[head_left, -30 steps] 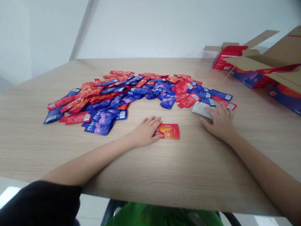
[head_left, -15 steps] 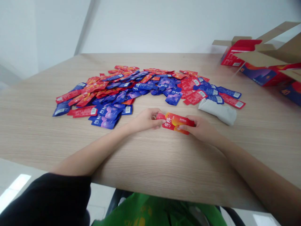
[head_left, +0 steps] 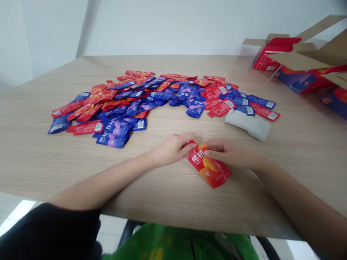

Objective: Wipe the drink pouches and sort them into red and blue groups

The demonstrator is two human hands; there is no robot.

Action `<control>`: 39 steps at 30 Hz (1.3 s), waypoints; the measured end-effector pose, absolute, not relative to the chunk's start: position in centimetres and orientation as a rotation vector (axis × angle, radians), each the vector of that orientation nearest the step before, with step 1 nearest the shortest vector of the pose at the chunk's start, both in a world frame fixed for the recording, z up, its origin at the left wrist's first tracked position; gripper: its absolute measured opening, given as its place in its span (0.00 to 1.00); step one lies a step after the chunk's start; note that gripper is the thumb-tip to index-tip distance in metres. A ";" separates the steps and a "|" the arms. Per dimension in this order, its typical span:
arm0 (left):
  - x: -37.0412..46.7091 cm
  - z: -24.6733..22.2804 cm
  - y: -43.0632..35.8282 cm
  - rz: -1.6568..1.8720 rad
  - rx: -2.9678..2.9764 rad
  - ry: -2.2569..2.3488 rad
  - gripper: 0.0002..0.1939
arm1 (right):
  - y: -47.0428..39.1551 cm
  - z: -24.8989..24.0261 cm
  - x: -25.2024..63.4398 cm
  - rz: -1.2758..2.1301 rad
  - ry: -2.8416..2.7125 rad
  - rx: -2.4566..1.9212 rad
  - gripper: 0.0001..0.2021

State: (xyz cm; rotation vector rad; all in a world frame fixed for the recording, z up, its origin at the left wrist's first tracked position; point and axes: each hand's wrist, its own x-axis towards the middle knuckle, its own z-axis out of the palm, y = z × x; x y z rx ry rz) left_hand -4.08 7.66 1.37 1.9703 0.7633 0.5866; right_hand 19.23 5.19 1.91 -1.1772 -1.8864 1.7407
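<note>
Between the left hand [head_left: 177, 148] and the right hand [head_left: 231, 154], a red packet [head_left: 209, 168] slants over the table [head_left: 151, 191] — left fingers pinched on its upper-left end, right thumb pressing its printed front. Just beyond the right fingers lies a white bundle [head_left: 248, 125]; past both hands' fingertips arcs a pile of red and blue packets [head_left: 162, 95]. Farthest, well right of the fingers, stand open boxes [head_left: 298, 80] — flaps spread.
</note>
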 end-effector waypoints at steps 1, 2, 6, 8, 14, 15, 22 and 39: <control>-3.8 1.2 7.4 0.586 2.023 0.741 0.05 | 5.0 1.6 18.7 1.691 -1.880 -1.183 0.14; -3.6 1.1 7.2 0.605 2.040 0.730 0.05 | 4.9 1.3 18.2 1.637 -1.870 -1.200 0.13; -3.2 0.3 7.5 0.698 1.795 0.786 0.06 | 4.4 0.4 16.6 1.503 -1.760 -1.252 0.10; -3.3 0.0 7.8 0.646 1.677 0.792 0.08 | 4.3 0.2 16.2 1.435 -1.742 -1.253 0.09; -3.5 0.0 7.3 0.590 1.850 0.799 0.09 | 4.3 -0.2 15.8 1.434 -1.667 -1.284 0.09; -3.4 0.1 7.1 0.602 1.904 0.802 0.09 | 4.3 -0.3 15.8 1.425 -1.667 -1.291 0.09; -3.3 0.3 6.6 0.600 2.064 0.799 0.11 | 4.1 -0.2 15.5 1.377 -1.642 -1.284 0.12; -2.7 -1.0 7.1 0.699 1.566 0.791 0.09 | 4.6 -0.5 16.0 1.374 -1.688 -1.207 0.05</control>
